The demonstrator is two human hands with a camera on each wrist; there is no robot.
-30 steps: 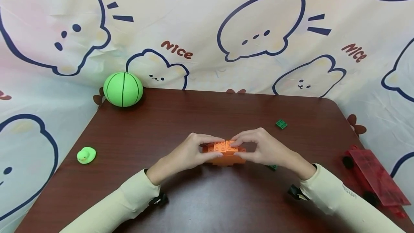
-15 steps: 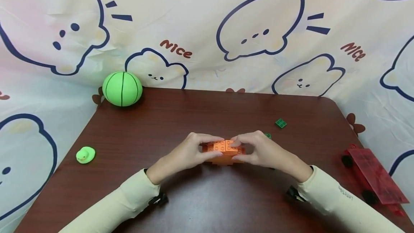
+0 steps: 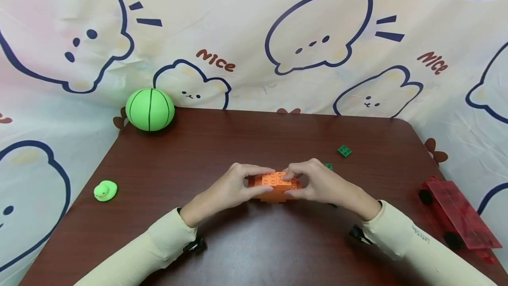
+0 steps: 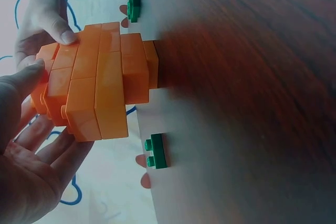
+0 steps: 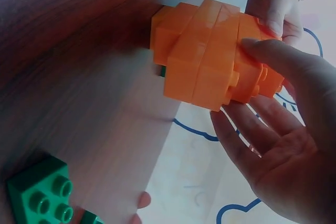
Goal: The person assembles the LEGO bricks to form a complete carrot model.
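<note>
An orange structure of stacked toy building bricks [image 3: 278, 192] stands on the table between both hands, studs on top. My left hand [image 3: 237, 185] grips its left side, thumb on the near face and fingers behind. From the right, my right hand [image 3: 315, 182] pinches it, thumb in front and a fingertip on the upper studs. In the left wrist view, the orange structure [image 4: 97, 82] shows stepped layers, wider in the middle and narrower at the base. In the right wrist view, the right thumb presses against the orange bricks [image 5: 205, 59].
Loose green bricks lie around the right hand: one green brick [image 3: 344, 151] behind, another [image 3: 328, 166] partly hidden. A green ball [image 3: 150, 109] sits at the back left corner, a green toy duck [image 3: 105, 190] at left. A red toy vehicle [image 3: 462, 215] stands at the right edge.
My right hand has shifted slightly left and its thumb has moved in along the front. A green brick behind it has come into view. The left hand keeps its grip.
</note>
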